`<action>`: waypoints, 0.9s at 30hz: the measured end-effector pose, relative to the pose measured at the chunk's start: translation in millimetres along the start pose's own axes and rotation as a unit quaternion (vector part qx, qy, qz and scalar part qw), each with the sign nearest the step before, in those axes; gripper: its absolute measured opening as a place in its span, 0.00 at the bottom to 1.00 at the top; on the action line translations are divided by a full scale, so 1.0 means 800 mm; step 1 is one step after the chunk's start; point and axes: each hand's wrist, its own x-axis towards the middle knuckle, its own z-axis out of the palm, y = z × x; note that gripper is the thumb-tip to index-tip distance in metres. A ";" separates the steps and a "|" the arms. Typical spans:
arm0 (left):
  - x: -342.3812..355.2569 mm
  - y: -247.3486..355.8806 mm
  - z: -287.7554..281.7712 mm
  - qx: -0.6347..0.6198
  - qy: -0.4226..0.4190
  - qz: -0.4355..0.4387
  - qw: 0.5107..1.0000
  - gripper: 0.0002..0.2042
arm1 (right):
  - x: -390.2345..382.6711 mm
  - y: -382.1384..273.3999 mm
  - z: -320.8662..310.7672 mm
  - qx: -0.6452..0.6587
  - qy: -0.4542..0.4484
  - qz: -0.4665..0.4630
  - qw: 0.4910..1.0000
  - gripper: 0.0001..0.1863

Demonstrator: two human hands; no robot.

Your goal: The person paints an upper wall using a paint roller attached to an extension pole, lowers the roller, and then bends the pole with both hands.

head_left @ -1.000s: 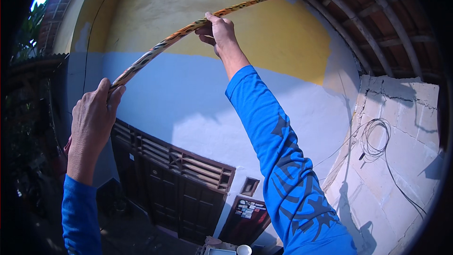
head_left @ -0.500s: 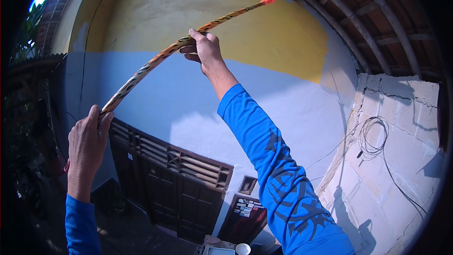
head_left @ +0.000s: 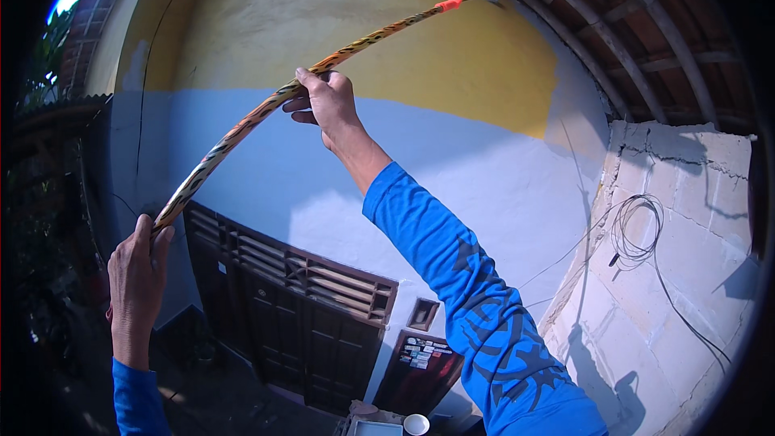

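A long pole (head_left: 218, 153) with a yellow, orange and black pattern slants up from lower left to upper right. It looks bent in this wide view. At its far end is an orange-red tip (head_left: 449, 4) with a thin dark piece beyond it, too small to name, in front of the yellow wall. My left hand (head_left: 139, 287) is closed round the lower end of the pole. Farther up, my right hand (head_left: 329, 105) grips it between thumb and fingers, partly hidden behind; some of its fingers curl loosely below the pole.
Ahead stands a wall painted yellow above and pale blue below (head_left: 387, 169). Below are dark wooden doors (head_left: 303, 331) and a white bowl (head_left: 416, 425). A coiled cable (head_left: 638, 230) hangs on the block wall at right, under roof beams (head_left: 630, 24).
Both hands have moved down and a little left with the pole. Its orange-red tip has shifted slightly left and down.
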 end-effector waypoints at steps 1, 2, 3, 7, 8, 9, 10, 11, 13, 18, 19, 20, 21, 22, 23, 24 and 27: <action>-0.002 -0.001 0.001 -0.001 0.000 -0.003 1.000 0.13 | -0.002 0.000 0.000 -0.001 0.001 -0.001 1.000 0.14; -0.003 -0.002 0.002 -0.001 -0.001 -0.002 1.000 0.13 | -0.004 -0.001 0.000 -0.002 0.002 -0.002 1.000 0.14; -0.004 -0.003 0.003 0.000 0.002 0.001 1.000 0.13 | -0.005 -0.002 0.000 -0.002 0.002 -0.001 1.000 0.14; -0.005 0.003 0.002 -0.008 -0.003 -0.009 1.000 0.13 | -0.004 -0.001 -0.003 0.000 -0.001 -0.004 1.000 0.14; -0.004 0.005 0.002 -0.009 -0.004 -0.009 1.000 0.13 | -0.004 -0.001 -0.005 -0.001 0.001 -0.004 1.000 0.14; -0.004 0.007 0.002 -0.006 -0.005 -0.009 1.000 0.13 | -0.004 0.000 -0.006 -0.001 0.001 -0.004 1.000 0.14; -0.004 0.007 0.001 -0.003 -0.005 -0.009 1.000 0.13 | -0.004 0.000 -0.006 -0.001 0.002 -0.003 1.000 0.14; -0.003 0.007 0.002 -0.003 -0.005 -0.010 1.000 0.13 | -0.004 0.001 -0.007 -0.001 0.003 -0.003 1.000 0.14; -0.001 0.006 0.004 -0.001 -0.001 -0.002 1.000 0.13 | -0.005 0.001 -0.009 -0.003 0.002 0.001 1.000 0.14; 0.001 0.014 0.005 0.011 0.002 0.000 1.000 0.13 | -0.001 -0.002 -0.016 -0.008 0.004 0.007 1.000 0.14; 0.003 0.015 0.005 0.011 0.005 0.006 1.000 0.13 | 0.002 -0.003 -0.018 -0.007 0.002 0.007 1.000 0.14; 0.006 0.019 0.005 0.011 0.005 0.006 1.000 0.13 | 0.004 -0.004 -0.021 -0.006 -0.001 0.007 1.000 0.14; 0.009 0.023 0.005 0.011 0.004 0.009 1.000 0.13 | 0.007 -0.006 -0.024 -0.006 0.000 0.006 1.000 0.14; 0.012 0.028 0.005 0.011 0.004 0.010 1.000 0.13 | 0.010 -0.008 -0.028 -0.005 0.003 0.000 1.000 0.14; 0.016 0.032 0.006 0.011 0.004 0.010 1.000 0.13 | 0.014 -0.010 -0.031 -0.005 0.005 -0.006 1.000 0.14; 0.019 0.037 0.008 0.009 -0.004 0.007 1.000 0.14 | 0.016 -0.012 -0.036 -0.005 0.005 -0.006 1.000 0.14; 0.032 0.047 0.012 0.006 -0.005 0.007 1.000 0.14 | 0.026 -0.020 -0.045 -0.019 0.018 -0.017 1.000 0.15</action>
